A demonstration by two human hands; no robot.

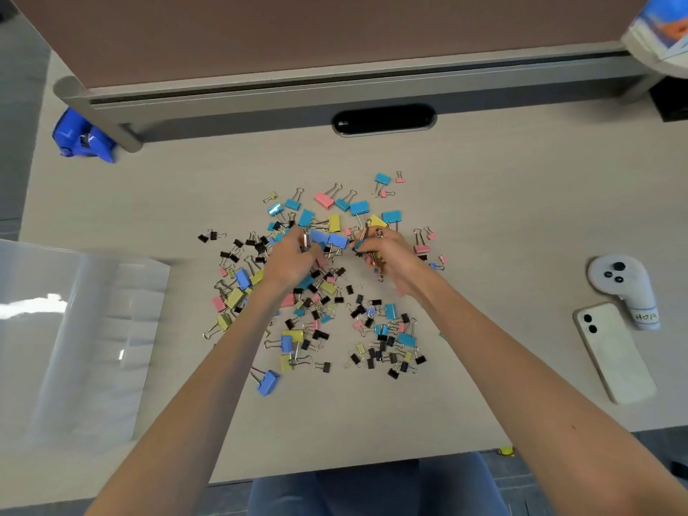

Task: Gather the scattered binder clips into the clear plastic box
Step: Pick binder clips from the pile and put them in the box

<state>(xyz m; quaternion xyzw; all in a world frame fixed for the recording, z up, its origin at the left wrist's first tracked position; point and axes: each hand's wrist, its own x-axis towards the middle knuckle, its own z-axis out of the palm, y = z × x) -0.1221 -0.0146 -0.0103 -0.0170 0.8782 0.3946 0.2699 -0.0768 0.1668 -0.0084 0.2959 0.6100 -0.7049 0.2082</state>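
Observation:
Several binder clips (391, 331) in blue, yellow, pink and black lie scattered over the middle of the desk. My left hand (288, 256) rests in the upper part of the pile, its fingers closed around a few clips. My right hand (387, 255) sits just to its right, curled around a bunch of clips with wire handles sticking out. The clear plastic box (74, 340) stands at the left edge of the desk, well apart from both hands; I see no clips inside it.
A white phone (614, 353) and a white controller (621, 283) lie at the right. A blue tape dispenser (82, 137) sits at the back left, under a raised shelf (335, 93). A dark oval cable slot (383, 119) is behind the pile.

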